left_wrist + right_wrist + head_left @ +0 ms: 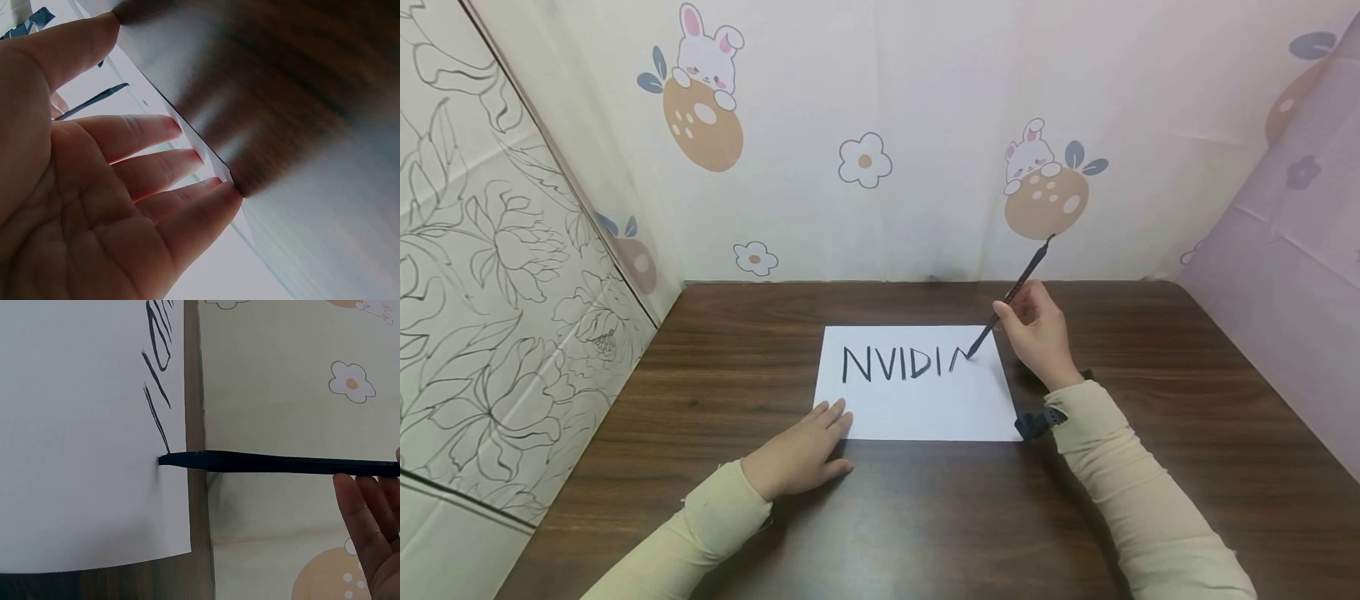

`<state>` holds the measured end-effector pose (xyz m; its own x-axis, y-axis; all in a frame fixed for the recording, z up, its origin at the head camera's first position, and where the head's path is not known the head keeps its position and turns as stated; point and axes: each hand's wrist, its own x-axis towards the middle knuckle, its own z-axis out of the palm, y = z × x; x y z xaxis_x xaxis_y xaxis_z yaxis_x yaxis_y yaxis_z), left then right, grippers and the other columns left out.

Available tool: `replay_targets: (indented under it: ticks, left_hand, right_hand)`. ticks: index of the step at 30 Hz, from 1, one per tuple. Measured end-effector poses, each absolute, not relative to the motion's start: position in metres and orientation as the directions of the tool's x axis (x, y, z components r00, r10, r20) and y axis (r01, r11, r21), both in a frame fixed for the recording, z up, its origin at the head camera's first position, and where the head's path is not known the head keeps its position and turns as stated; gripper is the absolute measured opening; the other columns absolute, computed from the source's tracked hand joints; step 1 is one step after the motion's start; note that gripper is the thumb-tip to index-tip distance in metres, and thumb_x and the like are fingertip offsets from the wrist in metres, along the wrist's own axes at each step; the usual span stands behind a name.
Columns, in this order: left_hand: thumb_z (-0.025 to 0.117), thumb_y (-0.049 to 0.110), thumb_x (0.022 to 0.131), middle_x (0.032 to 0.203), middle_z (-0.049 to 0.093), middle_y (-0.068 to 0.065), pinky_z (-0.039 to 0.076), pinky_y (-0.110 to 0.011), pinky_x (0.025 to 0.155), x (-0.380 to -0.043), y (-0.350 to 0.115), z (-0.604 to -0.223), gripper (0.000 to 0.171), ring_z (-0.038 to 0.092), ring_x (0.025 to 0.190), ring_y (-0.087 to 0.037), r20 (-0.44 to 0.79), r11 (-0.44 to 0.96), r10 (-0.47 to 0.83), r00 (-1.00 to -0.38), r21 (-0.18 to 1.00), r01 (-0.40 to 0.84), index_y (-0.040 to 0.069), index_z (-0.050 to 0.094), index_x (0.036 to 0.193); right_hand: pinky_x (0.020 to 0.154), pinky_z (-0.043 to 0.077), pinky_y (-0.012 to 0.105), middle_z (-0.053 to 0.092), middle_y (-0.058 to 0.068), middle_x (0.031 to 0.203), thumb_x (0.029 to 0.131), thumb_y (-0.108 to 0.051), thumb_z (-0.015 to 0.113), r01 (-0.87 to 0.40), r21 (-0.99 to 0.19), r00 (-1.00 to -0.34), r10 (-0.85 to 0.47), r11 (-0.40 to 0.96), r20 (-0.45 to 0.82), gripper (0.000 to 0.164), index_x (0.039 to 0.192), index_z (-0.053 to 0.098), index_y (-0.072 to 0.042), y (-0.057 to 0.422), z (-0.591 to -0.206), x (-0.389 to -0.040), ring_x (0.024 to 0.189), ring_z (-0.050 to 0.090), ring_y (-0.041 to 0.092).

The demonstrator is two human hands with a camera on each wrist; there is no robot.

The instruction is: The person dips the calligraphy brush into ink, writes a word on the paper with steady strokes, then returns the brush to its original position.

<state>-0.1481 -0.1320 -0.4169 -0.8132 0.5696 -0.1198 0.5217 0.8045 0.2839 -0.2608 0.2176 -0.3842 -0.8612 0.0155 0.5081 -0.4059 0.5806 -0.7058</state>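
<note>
A sheet of white paper (pixel 910 417) lies on the brown wooden table, bearing the black letters "NVIDI" (pixel 891 364) and, after them, strokes meeting at a peak. My right hand (pixel 1037 329) pinches a dark calligraphy brush (pixel 1017 287) between thumb and fingers, partway up its handle. The brush slants, its tip (pixel 164 460) right at the end of the last stroke near the paper's right side. My left hand (pixel 801 450) lies with fingers extended, its fingertips (pixel 194 157) on the paper's lower left corner and its thumb over the table just below the sheet.
Dark wood table (pixel 722 358) surrounds the paper. Behind it hangs a pale curtain (pixel 940 108) with rabbits and flowers. A flower-lined panel (pixel 497 250) stands at left, a pinkish curtain (pixel 1285 250) at right. A black strapped device (pixel 1037 422) sits at the right wrist.
</note>
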Motion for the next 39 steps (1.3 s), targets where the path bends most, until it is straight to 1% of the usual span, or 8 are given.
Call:
replay_targets:
  ticks: [3,8,10,15,17,23,32,39]
  left_hand:
    - [0.066,0.031,0.093,0.153,0.037,-0.026,0.032,-0.051,0.118,-0.148,-0.132,-0.417,0.066,0.035,0.142,-0.045,-0.119,0.804,0.571,-0.813,0.280,0.524,-0.006,0.044,0.143]
    - [0.066,0.032,0.093,0.153,0.038,-0.025,0.032,-0.051,0.118,-0.148,-0.132,-0.416,0.066,0.035,0.142,-0.045,-0.119,0.806,0.570,-0.813,0.275,0.524,-0.005,0.045,0.143]
    - [0.066,0.032,0.093,0.153,0.038,-0.025,0.032,-0.051,0.118,-0.148,-0.132,-0.416,0.066,0.035,0.142,-0.045,-0.119,0.805,0.570,-0.813,0.276,0.525,-0.005,0.044,0.143]
    - [0.066,0.032,0.093,0.153,0.037,-0.025,0.031,-0.050,0.118,-0.147,-0.132,-0.416,0.066,0.034,0.142,-0.045,-0.122,0.805,0.571,-0.812,0.277,0.524,-0.005,0.044,0.143]
    - [0.066,0.031,0.093,0.154,0.036,-0.025,0.031,-0.050,0.119,-0.147,-0.132,-0.416,0.066,0.033,0.143,-0.045,-0.124,0.806,0.570,-0.812,0.279,0.523,-0.005,0.044,0.143]
    - [0.066,0.031,0.093,0.153,0.037,-0.026,0.031,-0.050,0.119,-0.148,-0.132,-0.415,0.066,0.034,0.142,-0.045,-0.120,0.802,0.575,-0.809,0.279,0.529,-0.006,0.044,0.143]
    - [0.066,0.031,0.093,0.153,0.037,-0.026,0.032,-0.051,0.118,-0.148,-0.132,-0.417,0.066,0.034,0.141,-0.046,-0.117,0.804,0.573,-0.811,0.274,0.528,-0.006,0.044,0.143]
    - [0.066,0.031,0.093,0.152,0.038,-0.027,0.032,-0.051,0.118,-0.149,-0.133,-0.418,0.066,0.035,0.141,-0.046,-0.109,0.798,0.582,-0.806,0.272,0.538,-0.006,0.044,0.142]
  right_hand:
    - [0.063,0.051,0.011,0.062,0.010,0.086,0.096,-0.020,0.064,-0.402,-0.702,-0.864,0.009,0.588,0.503,0.021,0.100,0.051,-0.003,0.219,-0.383,-0.259,0.071,0.069,0.031]
    - [0.062,0.051,0.011,0.064,0.011,0.084,0.095,-0.020,0.064,-0.413,-0.691,-0.863,-0.014,0.593,0.505,0.022,0.100,0.052,-0.002,0.222,-0.381,-0.258,0.065,0.065,0.006]
    - [0.062,0.051,0.011,0.064,0.011,0.083,0.095,-0.020,0.064,-0.418,-0.689,-0.864,-0.024,0.592,0.504,0.023,0.100,0.052,-0.001,0.222,-0.380,-0.257,0.064,0.063,0.001]
    - [0.059,0.051,0.014,0.064,0.011,0.082,0.095,-0.020,0.065,-0.422,-0.689,-0.869,-0.046,0.590,0.492,0.022,0.099,0.052,-0.002,0.224,-0.377,-0.254,0.065,0.066,0.011]
    - [0.057,0.051,0.016,0.063,0.011,0.083,0.095,-0.019,0.065,-0.422,-0.689,-0.872,-0.055,0.589,0.487,0.022,0.099,0.052,-0.002,0.225,-0.375,-0.253,0.065,0.066,0.012]
    - [0.054,0.051,0.019,0.063,0.011,0.082,0.094,-0.020,0.066,-0.415,-0.689,-0.883,-0.080,0.595,0.462,0.023,0.097,0.052,-0.003,0.227,-0.371,-0.250,0.064,0.062,0.001]
    - [0.061,0.055,0.016,0.065,0.012,0.085,0.094,-0.019,0.066,-0.418,-0.687,-0.894,-0.133,0.595,0.429,0.022,0.101,0.053,-0.003,0.227,-0.365,-0.247,0.065,0.062,0.002]
    - [0.055,0.052,0.015,0.062,0.012,0.085,0.093,-0.015,0.067,-0.439,-0.708,-0.870,-0.066,0.553,0.488,0.022,0.100,0.053,0.001,0.229,-0.363,-0.251,0.063,0.064,0.005]
